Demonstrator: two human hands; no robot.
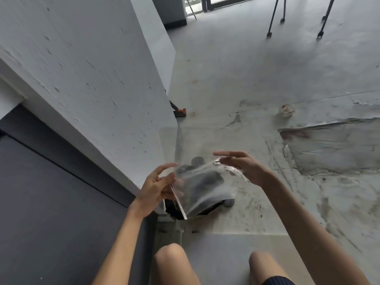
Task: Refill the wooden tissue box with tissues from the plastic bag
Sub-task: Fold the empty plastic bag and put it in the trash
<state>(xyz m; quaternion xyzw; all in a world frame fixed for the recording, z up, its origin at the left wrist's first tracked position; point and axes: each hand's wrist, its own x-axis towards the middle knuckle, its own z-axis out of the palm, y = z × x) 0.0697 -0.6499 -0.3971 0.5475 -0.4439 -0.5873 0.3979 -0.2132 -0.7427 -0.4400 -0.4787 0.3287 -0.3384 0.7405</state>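
A clear plastic bag (202,189) hangs flat between my two hands above the floor. It looks see-through, with no tissues visible inside. My left hand (157,187) pinches its left edge between thumb and fingers. At the upper right corner, my right hand (239,164) holds the bag with fingers stretched out. Through the bag I see a dark object (205,210) on the floor below. The wooden tissue box is not in view.
A white wall (92,68) runs along the left, with a dark panel (51,192) below it. The worn grey floor (267,79) spreads right. Chair legs on castors (269,34) stand at the far back. My knees (172,258) are at the bottom.
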